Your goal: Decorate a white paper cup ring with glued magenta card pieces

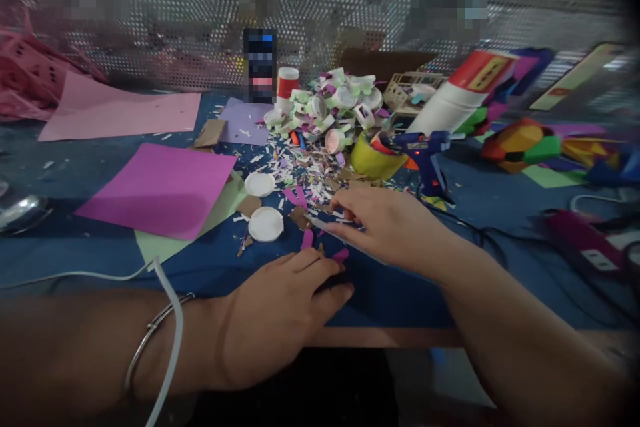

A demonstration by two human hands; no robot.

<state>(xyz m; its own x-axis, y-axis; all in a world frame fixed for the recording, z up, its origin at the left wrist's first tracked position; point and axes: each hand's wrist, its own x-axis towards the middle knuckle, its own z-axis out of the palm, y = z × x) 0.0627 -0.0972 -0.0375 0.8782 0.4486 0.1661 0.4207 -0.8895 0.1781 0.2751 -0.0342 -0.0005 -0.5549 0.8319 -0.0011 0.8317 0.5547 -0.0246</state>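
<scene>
My right hand (393,227) is closed around a thin, pale, pointed strip-like thing (325,222). Its tip points left, over a scrap of brown cardboard (300,217); what kind of thing it is I cannot make out. My left hand (280,310) rests low over the front of the blue table (390,293), its fingers curled and the thumb close below them. Whatever lies between those fingertips is hidden. Purple paper scraps (307,239) lie just beyond the left fingers. Two white round lids (265,224) lie to the left of the scraps.
Paper clippings (310,170) spread before a heap of white and green paper rings (345,103). A blue glue gun (427,157) stands near a yellow roll (375,159), its cable running right. Magenta paper (165,187) lies left. A white cord (173,320) crosses my left wrist.
</scene>
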